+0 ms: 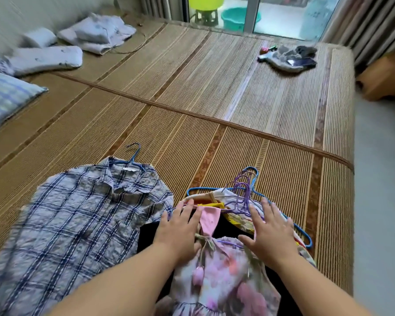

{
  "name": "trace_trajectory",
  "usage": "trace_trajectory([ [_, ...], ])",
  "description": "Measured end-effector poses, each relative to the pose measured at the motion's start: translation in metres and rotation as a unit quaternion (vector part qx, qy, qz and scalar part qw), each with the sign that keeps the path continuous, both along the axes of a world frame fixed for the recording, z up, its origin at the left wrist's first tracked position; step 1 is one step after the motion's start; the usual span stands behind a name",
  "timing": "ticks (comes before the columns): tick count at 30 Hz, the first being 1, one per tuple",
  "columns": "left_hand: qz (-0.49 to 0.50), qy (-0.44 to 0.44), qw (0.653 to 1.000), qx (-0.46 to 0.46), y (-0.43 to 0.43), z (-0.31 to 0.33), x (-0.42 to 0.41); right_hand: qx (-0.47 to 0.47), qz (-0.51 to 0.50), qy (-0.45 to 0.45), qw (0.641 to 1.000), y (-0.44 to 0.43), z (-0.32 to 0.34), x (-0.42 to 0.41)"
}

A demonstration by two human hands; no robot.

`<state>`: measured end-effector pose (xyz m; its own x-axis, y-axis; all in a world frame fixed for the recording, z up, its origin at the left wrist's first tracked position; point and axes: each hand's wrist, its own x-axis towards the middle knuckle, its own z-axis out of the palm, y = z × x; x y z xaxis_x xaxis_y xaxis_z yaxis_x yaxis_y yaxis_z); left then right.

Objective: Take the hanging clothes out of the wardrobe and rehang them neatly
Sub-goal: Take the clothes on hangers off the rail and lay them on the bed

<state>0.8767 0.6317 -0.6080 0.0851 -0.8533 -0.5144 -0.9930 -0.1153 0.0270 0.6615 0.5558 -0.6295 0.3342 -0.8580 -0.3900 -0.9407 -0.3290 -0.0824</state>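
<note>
A blue plaid shirt on a blue hanger lies flat on the woven mat at lower left. Beside it on the right is a pile of clothes on hangers, with purple and blue hooks bunched at its top. A pink floral dress lies on top of the pile, over a black garment. My left hand rests flat on the pile's left side with fingers spread. My right hand lies flat on the pile's right side, fingers apart. Neither hand grips anything.
The woven mat covers a wide bed. Pillows and folded bedding lie at the far left. A grey cloth with a phone sits at the far right. A glass door and curtains stand behind; bare floor runs along the right.
</note>
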Motion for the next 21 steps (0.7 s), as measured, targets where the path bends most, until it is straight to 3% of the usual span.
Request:
trace_trajectory([
  [8, 0.063, -0.01, 0.996, -0.064, 0.073, 0.139, 0.031, -0.075, 0.167, -0.112, 0.977, 0.059, 0.133, 0.082],
  [13, 0.142, -0.044, 0.985, -0.088, 0.177, 0.225, 0.065, -0.041, 0.26, -0.119, 0.957, 0.141, 0.215, 0.149],
  [17, 0.234, -0.095, 0.963, -0.095, 0.287, 0.281, 0.098, -0.052, 0.35, -0.174, 0.919, 0.226, 0.27, 0.212],
  [21, 0.339, -0.16, 0.92, -0.116, 0.406, 0.337, 0.122, -0.066, 0.448, -0.214, 0.866, 0.32, 0.32, 0.271],
])
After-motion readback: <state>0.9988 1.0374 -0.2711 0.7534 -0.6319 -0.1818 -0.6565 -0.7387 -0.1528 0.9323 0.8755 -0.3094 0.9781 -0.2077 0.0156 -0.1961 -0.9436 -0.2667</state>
